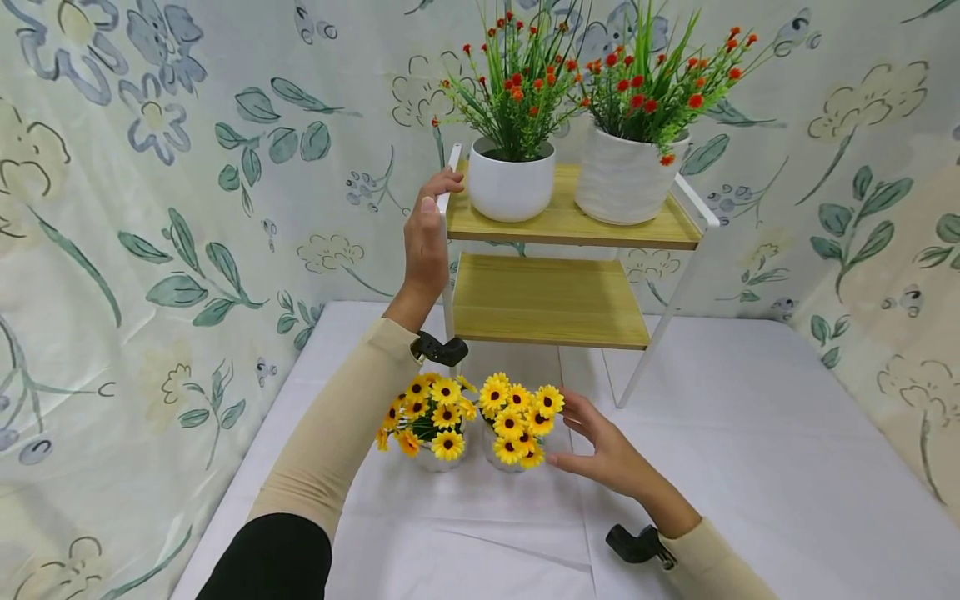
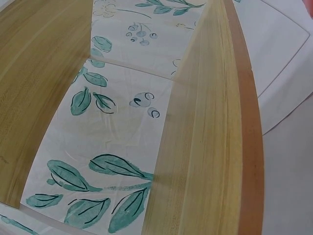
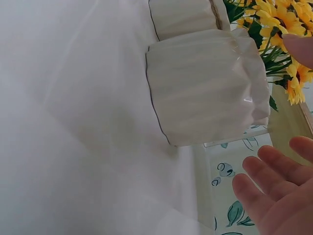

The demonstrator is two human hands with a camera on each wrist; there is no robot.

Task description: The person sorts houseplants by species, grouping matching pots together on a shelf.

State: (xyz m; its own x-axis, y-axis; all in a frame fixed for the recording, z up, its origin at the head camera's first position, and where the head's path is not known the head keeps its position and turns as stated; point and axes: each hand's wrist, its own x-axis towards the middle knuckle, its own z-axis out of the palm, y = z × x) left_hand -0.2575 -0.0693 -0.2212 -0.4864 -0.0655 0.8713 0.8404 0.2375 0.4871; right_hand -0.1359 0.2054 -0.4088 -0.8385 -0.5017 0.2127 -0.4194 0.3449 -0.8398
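Note:
My left hand [image 1: 425, 246] grips the white left side frame of a two-tier plant stand [image 1: 551, 300], its fingers over the top rail. That hand does not show in the left wrist view, where the wooden upper board [image 2: 205, 147] and lower board [image 2: 39, 88] appear. Beside the right potted yellow flowers [image 1: 517, 421], my right hand [image 1: 611, 454] is spread, thumb apart from the fingers. In the right wrist view its fingers [image 3: 264, 191] are apart from the white pot [image 3: 205, 88]. Another pot of yellow flowers [image 1: 435, 417] stands just left, near my left forearm.
On the stand's upper board are two white pots with red-flowered plants, a smooth left pot [image 1: 512, 185] and a ridged right pot [image 1: 626, 179]. A white cloth [image 1: 750, 450] covers the table. Floral fabric [image 1: 187, 250] hangs behind and at the sides.

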